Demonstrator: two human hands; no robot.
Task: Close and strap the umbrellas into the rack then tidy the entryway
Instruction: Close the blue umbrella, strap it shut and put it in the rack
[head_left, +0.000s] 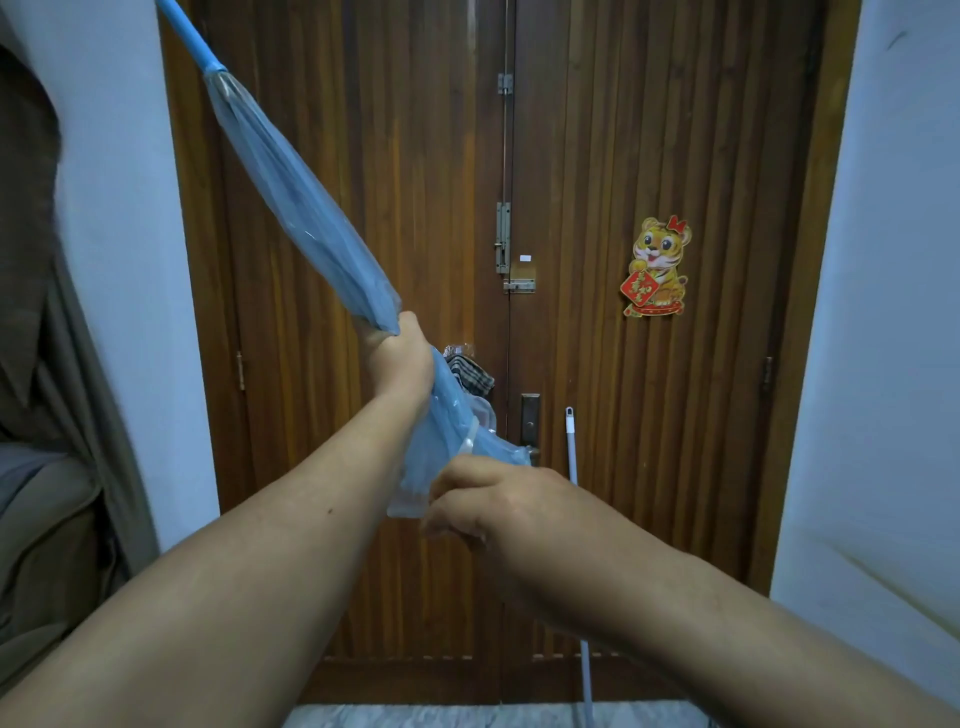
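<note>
Before the wooden door (415, 182), your left hand (402, 358) grips the folded blue umbrella (311, 208) while your right hand (483, 499) pinches its lower folds.

a home entryway: wooden double door (519, 364) with bolts, tiger sticker (657, 267) on it, mop stick (576, 519) leaning against it.

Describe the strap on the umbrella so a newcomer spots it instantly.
Start at the wooden door, then the blue umbrella held slanting before it. Its strap is the whitish band across the folds between the left hand and right hand, paler than the blue canopy.
</note>
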